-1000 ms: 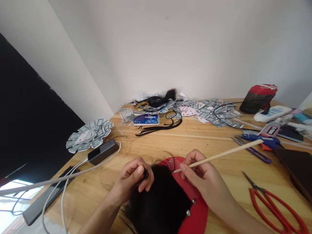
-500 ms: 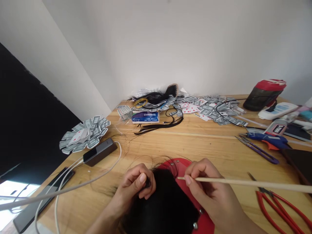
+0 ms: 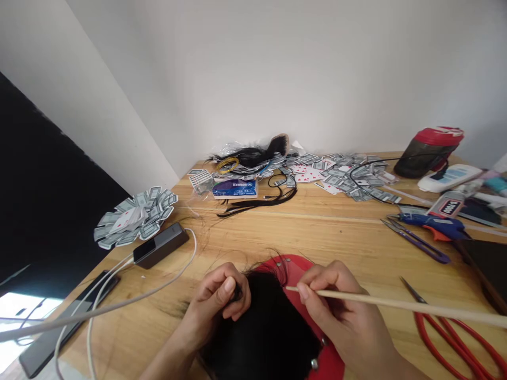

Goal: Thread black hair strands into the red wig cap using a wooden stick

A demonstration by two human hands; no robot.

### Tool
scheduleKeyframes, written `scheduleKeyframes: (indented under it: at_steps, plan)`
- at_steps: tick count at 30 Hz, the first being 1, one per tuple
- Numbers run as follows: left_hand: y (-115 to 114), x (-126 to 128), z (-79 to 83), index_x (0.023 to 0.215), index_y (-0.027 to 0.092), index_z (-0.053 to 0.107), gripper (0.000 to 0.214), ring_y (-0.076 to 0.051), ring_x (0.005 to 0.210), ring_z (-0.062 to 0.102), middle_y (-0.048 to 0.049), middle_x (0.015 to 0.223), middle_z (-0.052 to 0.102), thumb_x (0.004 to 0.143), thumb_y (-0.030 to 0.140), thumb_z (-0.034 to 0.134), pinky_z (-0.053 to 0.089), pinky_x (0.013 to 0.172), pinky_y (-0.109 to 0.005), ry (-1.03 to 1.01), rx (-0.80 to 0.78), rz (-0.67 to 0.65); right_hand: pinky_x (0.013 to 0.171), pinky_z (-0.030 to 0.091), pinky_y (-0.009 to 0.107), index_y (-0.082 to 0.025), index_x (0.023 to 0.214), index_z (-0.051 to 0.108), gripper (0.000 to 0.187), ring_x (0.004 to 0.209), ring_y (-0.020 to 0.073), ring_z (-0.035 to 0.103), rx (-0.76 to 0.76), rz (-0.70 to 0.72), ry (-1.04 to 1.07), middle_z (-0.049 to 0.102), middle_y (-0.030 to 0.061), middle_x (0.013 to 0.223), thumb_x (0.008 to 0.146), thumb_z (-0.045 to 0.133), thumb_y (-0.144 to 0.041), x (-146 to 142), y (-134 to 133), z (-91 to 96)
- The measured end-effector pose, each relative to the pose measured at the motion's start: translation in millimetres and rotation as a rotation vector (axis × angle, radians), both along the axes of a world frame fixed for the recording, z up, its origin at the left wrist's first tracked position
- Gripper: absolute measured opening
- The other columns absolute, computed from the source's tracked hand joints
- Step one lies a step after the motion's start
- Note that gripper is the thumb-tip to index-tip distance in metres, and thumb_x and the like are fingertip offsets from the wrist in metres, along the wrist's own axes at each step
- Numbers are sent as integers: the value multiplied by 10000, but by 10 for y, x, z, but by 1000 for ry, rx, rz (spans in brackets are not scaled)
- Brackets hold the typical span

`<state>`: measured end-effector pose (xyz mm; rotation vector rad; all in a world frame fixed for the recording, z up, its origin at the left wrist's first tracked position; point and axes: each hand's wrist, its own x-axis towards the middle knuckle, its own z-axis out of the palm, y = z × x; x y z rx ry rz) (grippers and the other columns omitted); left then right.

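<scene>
Right fingers (image 3: 304, 291) pinched on wooden stick (image 3: 396, 302), tip beside right edge of black hair (image 3: 263, 332), contact unclear; left fingers (image 3: 228, 286) clamped on dark tuft (image 3: 236, 293) above hair's left side. Red piece (image 3: 293, 265) under hair. Step seems edge-working; next move likely calls for steady tip.

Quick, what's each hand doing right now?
Left hand: closed around something dark, maybe hair.
Right hand: closed, fingers pinching the stick.
</scene>
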<state>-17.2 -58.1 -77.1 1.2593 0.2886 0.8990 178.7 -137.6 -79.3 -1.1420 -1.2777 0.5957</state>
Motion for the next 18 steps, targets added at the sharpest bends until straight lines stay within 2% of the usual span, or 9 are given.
scheduleKeyframes:
  at_steps: [6,10,12,15,18]
  plan:
    - [-9,24,15,780,188,522,257,-75,478,311,72,523,324,995,325,491,243,505,-216,2,-22,-3,399,341,177,-272,829,427,212,452,73,438,116,-4,-162,553,-55,720,927,514,-105,-2,1,27]
    - [-6,15,2,779,186,522,260,-75,478,319,73,522,329,995,328,493,254,511,-216,4,-18,6,487,454,174,-268,861,440,219,564,93,592,160,-22,-261,588,-37,760,900,520,-67,15,-6,59]
    - [-6,11,-5,780,186,521,258,-77,478,330,72,518,339,994,327,494,265,514,-216,0,-14,10,537,484,183,-263,856,443,225,622,105,627,168,-37,-281,598,-28,776,892,525,-56,18,-8,62]
    - [-12,11,-1,788,182,532,252,-79,475,360,67,509,375,995,322,495,279,516,-215,-1,-13,10,453,415,182,-258,817,447,219,513,83,545,152,-46,-208,593,-35,747,904,533,-76,0,-12,47]
    - [-17,12,17,781,179,529,258,-83,460,410,57,484,431,994,320,492,280,504,-214,-2,-41,9,413,339,219,-253,781,473,195,489,97,495,54,-55,-5,597,-21,735,930,565,-168,-27,-14,26]
